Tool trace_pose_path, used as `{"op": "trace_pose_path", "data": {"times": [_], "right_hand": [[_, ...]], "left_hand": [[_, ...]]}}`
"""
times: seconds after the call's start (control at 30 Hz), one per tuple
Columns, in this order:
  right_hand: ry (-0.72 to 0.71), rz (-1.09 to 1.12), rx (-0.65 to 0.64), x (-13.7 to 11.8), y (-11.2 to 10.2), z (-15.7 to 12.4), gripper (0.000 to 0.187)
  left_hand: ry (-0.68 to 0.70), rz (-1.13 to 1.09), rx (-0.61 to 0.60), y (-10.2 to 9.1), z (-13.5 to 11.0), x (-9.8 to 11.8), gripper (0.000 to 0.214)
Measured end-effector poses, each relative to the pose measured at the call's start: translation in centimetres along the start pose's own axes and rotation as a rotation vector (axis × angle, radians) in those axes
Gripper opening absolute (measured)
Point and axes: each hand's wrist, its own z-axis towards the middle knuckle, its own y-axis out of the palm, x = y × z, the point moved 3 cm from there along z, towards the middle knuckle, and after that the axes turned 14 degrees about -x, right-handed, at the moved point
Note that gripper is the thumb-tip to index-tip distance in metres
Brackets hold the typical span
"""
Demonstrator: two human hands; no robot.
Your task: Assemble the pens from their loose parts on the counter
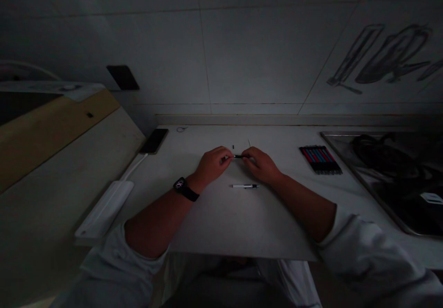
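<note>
My left hand (215,163) and my right hand (260,164) meet over the middle of the white counter (242,225). Between them is a dark pen (238,156); the left fingers pinch its tip end and the right fingers close round the other end, hiding much of it. A white pen (244,186) with a dark clip lies just below the hands. Beyond them lie a tiny dark piece (233,147) and a thin pale stick (249,142), its lower end close to my right hand.
On the right, a row of black pens with red and blue parts (320,159) lies beside a metal-rimmed sink (387,213) holding dark items. To the left are a phone (154,140), a white power strip (105,209) and a small loop (181,129). A tiled wall (249,59) stands behind.
</note>
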Motion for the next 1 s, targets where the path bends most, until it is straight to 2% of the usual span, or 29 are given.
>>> {"op": "trace_pose_path", "data": {"times": [0.17,0.3,0.5,0.67,0.9,1.0], "right_hand": [[-0.003,0.022,0.011,0.05,-0.02,-0.05,0.024],[-0.030,-0.002,0.002,-0.06,-0.02,0.09,0.011],[-0.004,0.014,0.029,0.19,-0.02,0.01,0.024],[-0.039,-0.011,0.021,0.14,-0.02,0.07,0.011],[-0.036,-0.006,0.047,0.15,-0.32,-0.11,0.018],[-0.036,-0.014,0.049,0.14,-0.30,-0.23,0.013]], "left_hand": [[0.004,-0.005,0.002,-0.05,-0.03,0.11,0.009],[0.001,-0.012,0.007,-0.06,-0.05,0.12,0.011],[-0.001,-0.014,0.013,-0.04,-0.06,0.10,0.011],[0.000,-0.021,0.009,0.03,-0.06,-0.07,0.010],[0.004,0.000,0.000,-0.10,-0.08,0.14,0.007],[0.008,0.000,-0.002,-0.18,-0.06,0.38,0.007]]}}
